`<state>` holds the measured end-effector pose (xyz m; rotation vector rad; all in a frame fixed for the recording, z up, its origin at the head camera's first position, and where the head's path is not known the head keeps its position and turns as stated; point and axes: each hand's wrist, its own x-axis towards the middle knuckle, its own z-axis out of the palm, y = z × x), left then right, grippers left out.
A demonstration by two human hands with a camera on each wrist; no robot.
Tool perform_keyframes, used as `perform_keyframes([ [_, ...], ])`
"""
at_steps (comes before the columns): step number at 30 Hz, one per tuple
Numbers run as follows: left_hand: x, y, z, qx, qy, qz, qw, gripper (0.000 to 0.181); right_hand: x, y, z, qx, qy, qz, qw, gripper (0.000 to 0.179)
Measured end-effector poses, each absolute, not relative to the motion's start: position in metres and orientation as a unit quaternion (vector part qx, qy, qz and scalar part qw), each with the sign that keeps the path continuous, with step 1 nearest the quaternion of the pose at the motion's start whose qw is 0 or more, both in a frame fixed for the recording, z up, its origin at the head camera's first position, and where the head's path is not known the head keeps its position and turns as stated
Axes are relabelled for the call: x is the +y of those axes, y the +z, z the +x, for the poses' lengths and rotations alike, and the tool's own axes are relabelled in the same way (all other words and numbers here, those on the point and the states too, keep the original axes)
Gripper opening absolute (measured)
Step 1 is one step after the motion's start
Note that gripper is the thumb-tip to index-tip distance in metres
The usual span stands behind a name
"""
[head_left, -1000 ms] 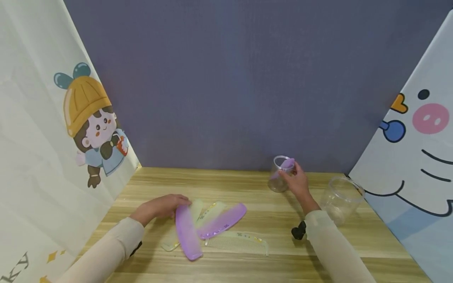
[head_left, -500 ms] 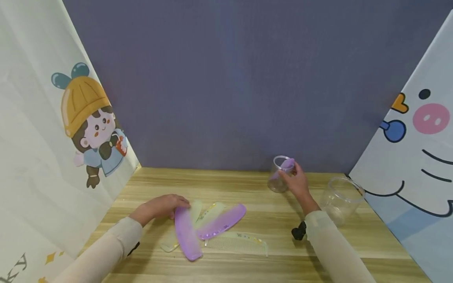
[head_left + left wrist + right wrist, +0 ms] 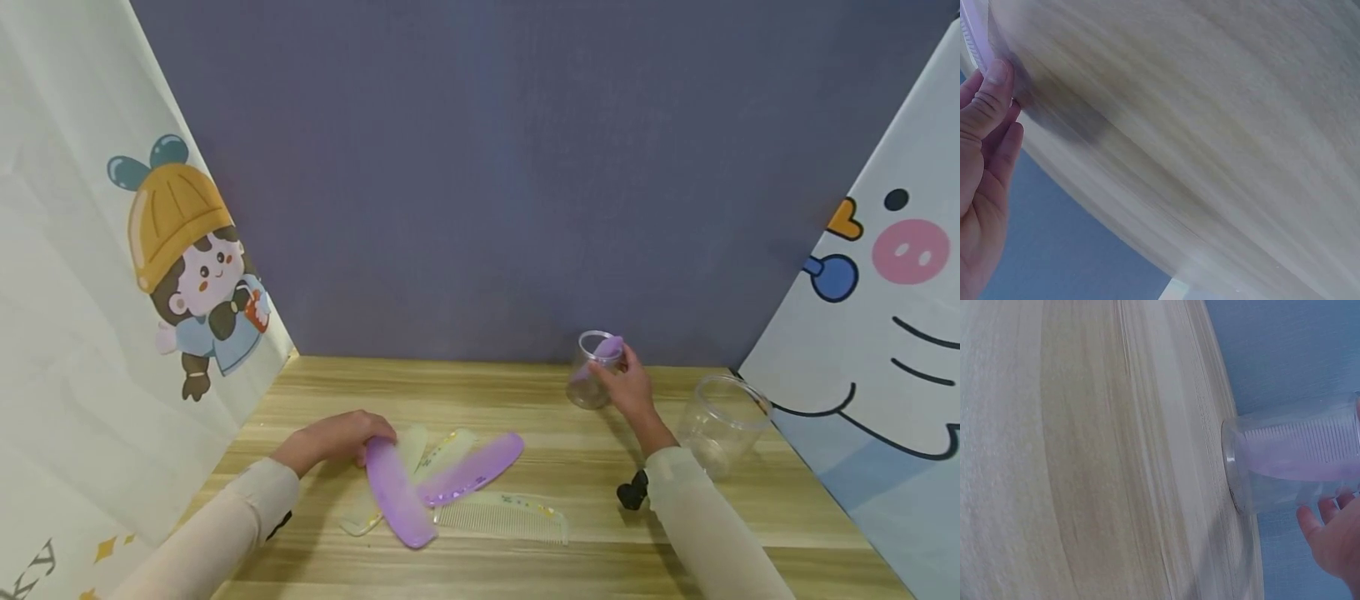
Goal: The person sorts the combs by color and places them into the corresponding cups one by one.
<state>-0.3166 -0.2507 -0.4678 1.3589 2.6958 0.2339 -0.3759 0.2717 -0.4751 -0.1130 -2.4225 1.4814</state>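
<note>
One pinch, one hold

From the head view, I take the step in hand to be picking up a comb while the cup is steadied. The left-hand grip (image 3: 341, 437) is closed on the upper end of a purple comb (image 3: 399, 500), which slants toward the near edge of the table (image 3: 480, 575) and overlaps one of the pale green combs (image 3: 517, 518); a loose purple comb (image 3: 480, 468) lies just beside it. The right-hand grip (image 3: 630, 387) is wrapped round a clear cup (image 3: 583, 397), where an upright comb (image 3: 612, 344) leans, its tip poking above the rim. A larger clear tub (image 3: 723, 425) stands near the right forearm. The next move, I'd judge, calls for a clean lift that leaves the overlapped comb undisturbed.

From the left wrist, the thumb presses the comb against the fingers, a narrow pinch; most of the comb is cut off at the corner, though some teeth show. It is smooth and curved (rather pretty, its purple fading paler across the width).

From the right wrist, the cup's base meets the table, fingertips touch its wall, and the comb's fine teeth show through the plastic.
</note>
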Motion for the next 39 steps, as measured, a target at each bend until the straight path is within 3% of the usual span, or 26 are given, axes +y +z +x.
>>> perform_keyframes([
  [23,-0.254,-0.464,-0.308,0.878,0.075,0.466,0.085,0.058,0.271,-0.473,-0.375,-0.844,0.515,-0.038,0.142,0.091],
  [35,-0.256,-0.465,-0.308,0.84,-0.019,0.541,-0.018,0.05,0.273,-0.473,-0.376,-0.842,0.519,-0.041,0.139,0.092],
  [39,-0.258,-0.469,-0.307,0.839,-0.004,0.543,-0.026,0.045,0.273,-0.476,-0.377,-0.843,0.519,-0.041,0.138,0.092],
])
